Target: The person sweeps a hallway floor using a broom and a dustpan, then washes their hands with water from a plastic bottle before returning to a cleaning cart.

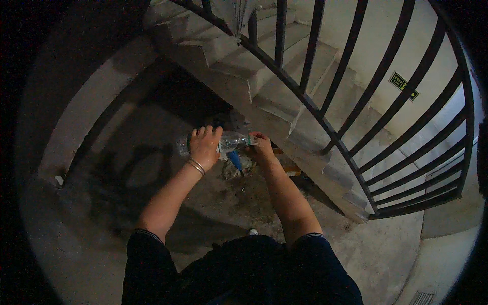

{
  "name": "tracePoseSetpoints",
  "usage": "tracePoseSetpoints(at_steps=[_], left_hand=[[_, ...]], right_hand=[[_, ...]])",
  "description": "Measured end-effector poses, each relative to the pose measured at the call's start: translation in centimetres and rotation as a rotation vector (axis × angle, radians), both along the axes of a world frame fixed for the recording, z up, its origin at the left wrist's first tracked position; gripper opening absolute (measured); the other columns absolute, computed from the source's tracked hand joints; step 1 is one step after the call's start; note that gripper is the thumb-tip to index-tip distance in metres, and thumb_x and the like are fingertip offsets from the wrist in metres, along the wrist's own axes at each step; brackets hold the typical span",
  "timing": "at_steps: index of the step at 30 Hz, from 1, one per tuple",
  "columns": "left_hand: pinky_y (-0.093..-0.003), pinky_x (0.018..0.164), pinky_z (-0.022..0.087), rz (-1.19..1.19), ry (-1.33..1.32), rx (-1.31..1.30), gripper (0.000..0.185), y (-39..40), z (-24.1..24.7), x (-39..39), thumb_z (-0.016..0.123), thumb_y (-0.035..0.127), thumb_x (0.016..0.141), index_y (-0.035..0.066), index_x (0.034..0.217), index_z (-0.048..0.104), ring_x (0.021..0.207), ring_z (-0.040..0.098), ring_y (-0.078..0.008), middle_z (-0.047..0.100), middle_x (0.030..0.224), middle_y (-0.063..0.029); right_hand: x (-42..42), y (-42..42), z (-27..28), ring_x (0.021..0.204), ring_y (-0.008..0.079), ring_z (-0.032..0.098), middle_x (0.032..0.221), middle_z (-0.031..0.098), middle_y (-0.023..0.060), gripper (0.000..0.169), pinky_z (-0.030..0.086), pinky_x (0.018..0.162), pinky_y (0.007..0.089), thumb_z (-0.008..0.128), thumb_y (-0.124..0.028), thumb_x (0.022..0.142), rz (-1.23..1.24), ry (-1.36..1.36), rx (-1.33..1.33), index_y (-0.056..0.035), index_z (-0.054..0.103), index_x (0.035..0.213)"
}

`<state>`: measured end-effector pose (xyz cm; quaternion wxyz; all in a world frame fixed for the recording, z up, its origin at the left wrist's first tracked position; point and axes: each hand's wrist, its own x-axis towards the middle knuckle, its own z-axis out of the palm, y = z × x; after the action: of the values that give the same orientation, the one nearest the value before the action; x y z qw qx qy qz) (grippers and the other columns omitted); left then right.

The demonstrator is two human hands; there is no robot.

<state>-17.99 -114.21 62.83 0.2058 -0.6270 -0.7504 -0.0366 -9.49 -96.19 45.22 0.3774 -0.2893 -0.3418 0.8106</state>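
A clear plastic bottle [232, 141] lies level between my hands, its neck towards the right. My left hand [205, 148], with metal bangles at the wrist, is wrapped over the body of the bottle. At the neck end, the fingers of my right hand [261, 144] close around the green-ringed top; whether a cap is there is hidden. Below the bottle, a blue object [235, 160] and a pale crumpled bag or rag [230, 170] rest on or near the floor, too dim to name more exactly.
Concrete stairs [274, 91] with a dark metal railing [320, 121] rise on the right. An orange-yellow object [292, 171] lies by the underside of the stairs. A green exit sign [404, 85] is on the wall. The stained concrete floor [236, 202] spreads below, and a low ledge [82, 110] runs along the left.
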Motion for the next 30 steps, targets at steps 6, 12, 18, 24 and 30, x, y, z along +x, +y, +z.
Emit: tracePoseSetpoints(at_steps=[6,12,18,24,30], left_hand=[[-0.043,0.083,0.039,-0.031,-0.129,0.065,0.061,2.8,1.1,1.1,0.078,0.018,0.057,0.01,0.109,0.047,0.1,0.05,-0.0288,0.052,0.102,-0.0106],[-0.0402,0.073,0.047,-0.055,-0.782,0.054,0.057,1.6,-2.6,-4.3,0.077,0.02,0.057,0.006,0.105,0.048,0.089,0.059,-0.0305,0.059,0.096,-0.0148],[-0.0319,0.075,0.047,-0.194,-1.056,0.263,0.057,1.9,-5.6,-5.5,0.08,0.014,0.057,0.006,0.104,0.048,0.087,0.058,-0.0193,0.059,0.092,-0.0093],[-0.0285,0.078,0.046,-0.359,-1.551,0.315,0.054,1.8,-5.9,-1.6,0.079,0.01,0.06,0.008,0.105,0.049,0.087,0.055,-0.013,0.057,0.095,-0.0025],[-0.0321,0.082,0.047,-0.791,-2.011,-0.044,0.051,1.7,-5.4,2.0,0.075,0.01,0.064,0.007,0.109,0.05,0.089,0.057,-0.0174,0.058,0.096,-0.0034]], right_hand=[[0.2,7.4,-3.0,0.061,0.0224,0.056,0.076,0.056,0.0069,0.011,0.046,0.052,0.0339,0.055,-0.016,0.082,-0.265,-0.342,0.712,-0.0085,0.055,0.09],[1.5,2.0,7.4,0.055,0.0178,0.049,0.07,0.05,0.0048,0.015,0.04,0.047,0.0317,0.054,-0.021,0.084,0.026,-0.052,0.046,-0.0088,0.048,0.091],[5.4,5.3,11.5,0.05,0.018,0.046,0.065,0.047,0.0065,0.021,0.04,0.044,0.0319,0.052,-0.024,0.086,-0.078,-0.241,0.136,-0.0077,0.049,0.073],[6.6,5.9,9.6,0.046,0.0167,0.039,0.06,0.044,0.0055,0.031,0.034,0.041,0.0299,0.052,-0.031,0.088,-0.089,-0.103,0.088,-0.008,0.045,0.068],[5.5,-2.6,13.3,0.053,0.0155,0.045,0.064,0.047,0.0017,0.019,0.039,0.048,0.028,0.053,-0.024,0.085,0.353,0.424,-0.011,-0.0078,0.048,0.077]])
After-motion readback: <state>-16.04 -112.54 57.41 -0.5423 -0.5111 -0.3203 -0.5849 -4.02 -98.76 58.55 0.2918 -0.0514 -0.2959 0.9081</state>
